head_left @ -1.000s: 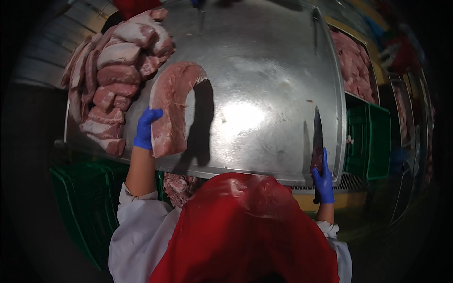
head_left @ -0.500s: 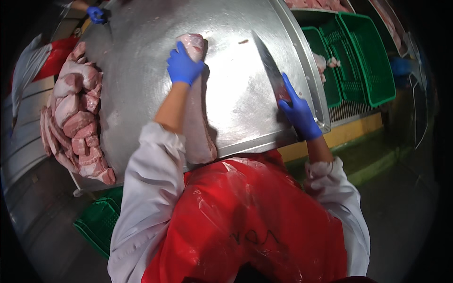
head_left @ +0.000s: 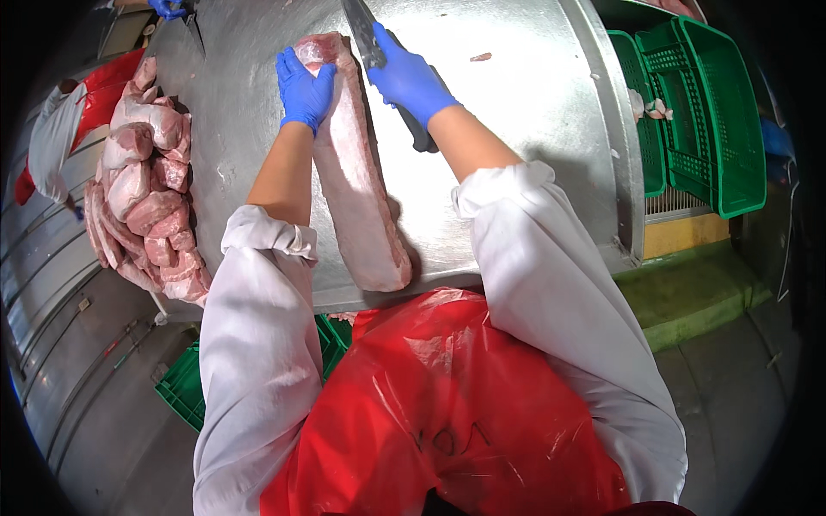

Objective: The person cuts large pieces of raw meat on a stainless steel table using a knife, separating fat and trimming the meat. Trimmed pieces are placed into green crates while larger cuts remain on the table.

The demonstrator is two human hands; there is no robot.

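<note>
A long pale slab of pork (head_left: 351, 181) lies lengthwise on the metal table, its near end close to the front edge. At its far end rests my left hand (head_left: 305, 90) in a blue glove, fingers stretched along the left side and thumb spread over the top of the meat. My right hand (head_left: 411, 79), also blue-gloved, is closed round a knife (head_left: 365, 36) just right of the slab's far end. The blade points away from me, its tip cut off by the upper edge of view. The dark handle's butt shows below my palm.
Pork pieces (head_left: 148, 193) are heaped along the table's left edge. Green crates (head_left: 718, 112) stand beyond the table's raised right rim (head_left: 607, 129); another green crate (head_left: 182, 387) sits low at left. A meat scrap (head_left: 481, 58) lies on the table. A co-worker's gloved hand (head_left: 166, 9) holds a knife at upper left.
My right hand has brought the knife left from the table's right side to beside the slab's far end. My left hand has shifted to the slab's left side, its fingers straighter. The view has shifted.
</note>
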